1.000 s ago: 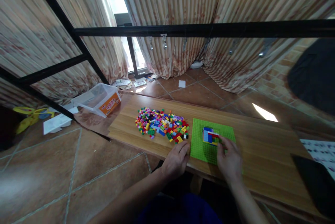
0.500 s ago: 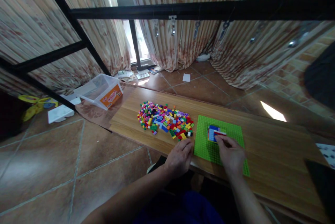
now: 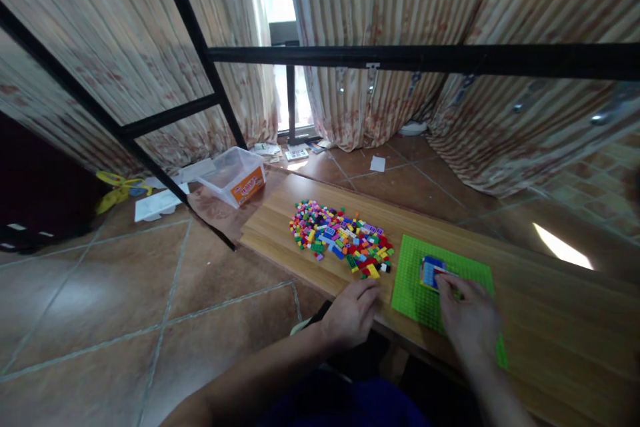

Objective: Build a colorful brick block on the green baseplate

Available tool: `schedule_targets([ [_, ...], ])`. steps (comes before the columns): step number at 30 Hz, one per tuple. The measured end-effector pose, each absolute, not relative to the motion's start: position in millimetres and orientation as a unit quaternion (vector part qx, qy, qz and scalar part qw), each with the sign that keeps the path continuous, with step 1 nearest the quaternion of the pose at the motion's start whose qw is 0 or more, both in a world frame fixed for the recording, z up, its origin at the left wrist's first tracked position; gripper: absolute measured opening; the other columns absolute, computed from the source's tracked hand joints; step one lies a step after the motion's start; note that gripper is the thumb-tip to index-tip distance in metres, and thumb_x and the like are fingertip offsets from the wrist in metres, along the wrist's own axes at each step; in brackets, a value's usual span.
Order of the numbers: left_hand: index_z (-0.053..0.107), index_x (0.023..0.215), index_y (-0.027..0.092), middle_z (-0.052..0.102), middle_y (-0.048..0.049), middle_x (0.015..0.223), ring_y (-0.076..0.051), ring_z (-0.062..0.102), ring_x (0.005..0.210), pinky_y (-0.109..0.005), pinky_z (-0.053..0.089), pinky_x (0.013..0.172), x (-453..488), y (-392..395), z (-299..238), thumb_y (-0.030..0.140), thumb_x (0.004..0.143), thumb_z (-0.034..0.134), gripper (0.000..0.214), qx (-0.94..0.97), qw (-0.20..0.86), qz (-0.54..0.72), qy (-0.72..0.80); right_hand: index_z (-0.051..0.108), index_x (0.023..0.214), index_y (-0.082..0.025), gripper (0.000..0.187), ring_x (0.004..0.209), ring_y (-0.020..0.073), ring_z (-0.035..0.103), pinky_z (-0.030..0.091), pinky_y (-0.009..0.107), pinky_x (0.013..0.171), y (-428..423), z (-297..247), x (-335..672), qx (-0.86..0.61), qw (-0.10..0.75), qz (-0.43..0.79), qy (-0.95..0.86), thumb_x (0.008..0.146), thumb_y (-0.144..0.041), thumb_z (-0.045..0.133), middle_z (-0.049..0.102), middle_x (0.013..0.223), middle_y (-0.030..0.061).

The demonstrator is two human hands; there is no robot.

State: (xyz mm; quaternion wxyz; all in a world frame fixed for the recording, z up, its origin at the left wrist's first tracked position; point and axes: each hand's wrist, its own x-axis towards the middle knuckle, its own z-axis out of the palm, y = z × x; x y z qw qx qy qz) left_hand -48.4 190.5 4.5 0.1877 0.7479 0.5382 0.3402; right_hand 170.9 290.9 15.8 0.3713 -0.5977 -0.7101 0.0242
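Observation:
A green baseplate (image 3: 420, 294) lies on a long wooden board (image 3: 290, 240). A small block of blue, red and white bricks (image 3: 430, 270) stands on the plate. My right hand (image 3: 467, 317) rests on the plate with its fingertips at that block; motion smears the fingers. To the left lies a heap of small coloured bricks (image 3: 340, 240). My left hand (image 3: 353, 314) sits curled on the board's near edge, just below the heap, holding nothing that I can see.
A clear plastic tub with an orange label (image 3: 233, 177) stands at the board's far left end. Black metal bars (image 3: 400, 57) cross in front of striped curtains. Papers and a yellow object (image 3: 117, 187) lie on the tiled floor.
The view has swung to the left, so the board and both hands sit further right in the picture. My right hand stays at the brick block; my left hand stays at the board's edge.

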Motion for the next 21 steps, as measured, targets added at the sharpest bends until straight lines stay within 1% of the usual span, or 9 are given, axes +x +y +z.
schedule_targets([
  [2, 0.053, 0.126, 0.015, 0.057, -0.0145, 0.132, -0.024, 0.054, 0.124, -0.044, 0.049, 0.105, -58.2, 180.0, 2.1, 0.015, 0.089, 0.048, 0.038, 0.743, 0.171, 0.347, 0.546, 0.073, 0.085, -0.017, 0.043, 0.084, 0.0245, 0.06, 0.045, 0.038, 0.079, 282.0, 20.7, 149.6, -0.563, 0.398, 0.002, -0.724, 0.092, -0.05, 0.045, 0.07, 0.09, 0.0122],
  [4, 0.054, 0.124, 0.015, 0.058, -0.0143, 0.13, -0.024, 0.054, 0.123, -0.043, 0.05, 0.104, -68.8, 171.5, 0.0, 0.013, 0.088, 0.048, 0.036, 0.737, 0.155, 0.352, 0.557, 0.072, 0.088, -0.018, 0.037, 0.084, 0.0223, 0.059, 0.044, 0.036, 0.081, 271.9, 23.4, 119.4, -0.51, 0.386, 0.032, -0.768, 0.093, -0.045, 0.048, 0.07, 0.09, 0.0093],
  [6, 0.055, 0.123, 0.015, 0.058, -0.0141, 0.128, -0.023, 0.054, 0.122, -0.042, 0.05, 0.104, -79.2, 166.6, -1.1, 0.013, 0.088, 0.047, 0.035, 0.726, 0.142, 0.356, 0.571, 0.071, 0.092, -0.019, 0.032, 0.086, 0.0222, 0.058, 0.044, 0.036, 0.083, 263.9, 23.2, 86.7, -0.483, 0.343, 0.061, -0.804, 0.093, -0.043, 0.049, 0.069, 0.091, 0.0079],
  [8, 0.055, 0.122, 0.015, 0.058, -0.0139, 0.128, -0.023, 0.055, 0.122, -0.042, 0.05, 0.104, -88.4, 165.1, -1.3, 0.012, 0.089, 0.046, 0.035, 0.714, 0.133, 0.358, 0.587, 0.069, 0.094, -0.019, 0.029, 0.09, 0.0239, 0.056, 0.043, 0.037, 0.084, 260.1, 20.7, 58.6, -0.486, 0.291, 0.068, -0.821, 0.092, -0.041, 0.051, 0.067, 0.093, 0.0086],
  [11, 0.056, 0.121, 0.015, 0.059, -0.0135, 0.128, -0.022, 0.055, 0.121, -0.041, 0.051, 0.103, -98.4, 165.7, -0.4, 0.012, 0.09, 0.045, 0.033, 0.698, 0.128, 0.363, 0.604, 0.068, 0.095, -0.017, 0.027, 0.095, 0.0268, 0.054, 0.042, 0.038, 0.084, 261.3, 16.2, 32.3, -0.521, 0.24, 0.045, -0.818, 0.087, -0.041, 0.058, 0.063, 0.1, 0.012],
  [14, 0.056, 0.121, 0.016, 0.058, -0.0135, 0.128, -0.021, 0.055, 0.122, -0.04, 0.051, 0.103, -103.0, 166.5, 1.2, 0.011, 0.089, 0.045, 0.034, 0.693, 0.133, 0.37, 0.605, 0.066, 0.093, -0.017, 0.027, 0.096, 0.0289, 0.053, 0.041, 0.039, 0.082, 264.7, 14.8, 21.7, -0.543, 0.207, 0.021, -0.814, 0.084, -0.042, 0.061, 0.061, 0.103, 0.0141],
  [18, 0.057, 0.12, 0.016, 0.058, -0.0141, 0.129, -0.022, 0.055, 0.123, -0.041, 0.052, 0.102, -103.2, 168.3, 2.5, 0.011, 0.09, 0.045, 0.033, 0.689, 0.145, 0.373, 0.604, 0.065, 0.091, -0.017, 0.021, 0.096, 0.0296, 0.053, 0.041, 0.04, 0.079, 266.7, 16.0, 17.0, -0.556, 0.196, 0.015, -0.807, 0.084, -0.036, 0.06, 0.06, 0.103, 0.015],
  [21, 0.057, 0.12, 0.016, 0.058, -0.0145, 0.129, -0.022, 0.055, 0.122, -0.041, 0.051, 0.103, -102.6, 171.0, 2.2, 0.013, 0.09, 0.046, 0.032, 0.683, 0.154, 0.38, 0.605, 0.065, 0.089, -0.018, 0.018, 0.096, 0.0292, 0.053, 0.042, 0.041, 0.081, 267.8, 15.7, 16.5, -0.55, 0.225, 0.031, -0.803, 0.084, -0.034, 0.06, 0.06, 0.104, 0.0149],
])
